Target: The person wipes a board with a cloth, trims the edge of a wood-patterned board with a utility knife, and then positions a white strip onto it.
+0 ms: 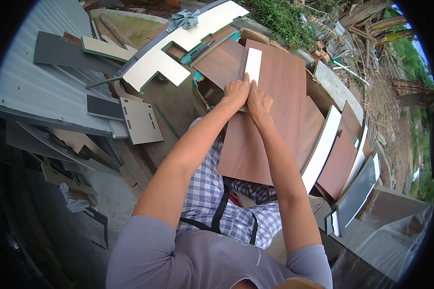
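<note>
A narrow white strip (254, 65) lies lengthwise on a large brown wood-grain board (287, 86), which slants across my lap. My left hand (237, 92) is at the strip's near end, fingers curled, with one fingertip against its left edge. Close beside it, my right hand (260, 101) is also curled, one finger stretched onto the strip's lower right corner. The two hands almost touch. My palms and the undersides of my fingers are hidden, so how firmly the strip is gripped does not show.
A long white cut-out panel (178, 48) with a grey cloth (182, 20) on it lies ahead to the left. More boards lean at right, including a white-edged one (321, 150). Clear plastic sheeting (395, 241) hangs lower right. Corrugated metal (19, 82) stands left.
</note>
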### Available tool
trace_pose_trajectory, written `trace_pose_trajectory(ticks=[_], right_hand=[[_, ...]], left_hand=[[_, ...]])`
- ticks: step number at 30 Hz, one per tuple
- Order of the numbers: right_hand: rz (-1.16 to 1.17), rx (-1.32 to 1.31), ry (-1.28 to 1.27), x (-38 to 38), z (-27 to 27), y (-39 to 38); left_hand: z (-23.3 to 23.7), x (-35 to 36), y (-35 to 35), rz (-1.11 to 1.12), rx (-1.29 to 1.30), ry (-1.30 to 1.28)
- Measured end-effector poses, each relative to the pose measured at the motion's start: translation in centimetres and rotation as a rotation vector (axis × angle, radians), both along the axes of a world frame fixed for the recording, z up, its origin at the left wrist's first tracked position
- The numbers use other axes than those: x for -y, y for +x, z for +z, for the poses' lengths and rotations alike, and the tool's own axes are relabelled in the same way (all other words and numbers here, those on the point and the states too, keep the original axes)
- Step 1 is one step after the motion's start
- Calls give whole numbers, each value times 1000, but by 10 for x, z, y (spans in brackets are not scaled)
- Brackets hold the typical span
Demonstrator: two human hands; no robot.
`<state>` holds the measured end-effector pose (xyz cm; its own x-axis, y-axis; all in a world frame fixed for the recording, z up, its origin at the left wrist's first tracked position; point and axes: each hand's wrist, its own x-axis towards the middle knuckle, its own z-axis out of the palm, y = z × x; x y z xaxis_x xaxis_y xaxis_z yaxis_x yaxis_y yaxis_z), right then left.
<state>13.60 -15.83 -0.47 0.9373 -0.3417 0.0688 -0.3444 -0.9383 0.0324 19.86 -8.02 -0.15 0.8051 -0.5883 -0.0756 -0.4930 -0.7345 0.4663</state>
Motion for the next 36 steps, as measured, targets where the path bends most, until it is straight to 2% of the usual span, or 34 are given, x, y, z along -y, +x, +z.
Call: trace_pose_trajectory(ticks=[9, 14, 19, 24, 29, 34, 36], right_hand=[[-71, -67, 16, 29, 2, 52], [-118, -92, 29, 26, 5, 48], [-106, -90, 17, 21, 3, 36], [-63, -67, -92, 2, -1, -25], [-22, 85, -117, -31, 2, -125], [-56, 61, -47, -68, 15, -212], [17, 165, -92, -76, 9, -237]], left_hand=[[-15, 37, 52, 16, 34, -47], [-15, 38, 47, 45, 38, -89], [-6, 29, 31, -1, 53, 12], [1, 3, -28, -10, 38, -21], [-25, -28, -108, -48, 88, -127], [-2, -75, -190, -133, -52, -141], [11, -90, -213, -159, -76, -128]])
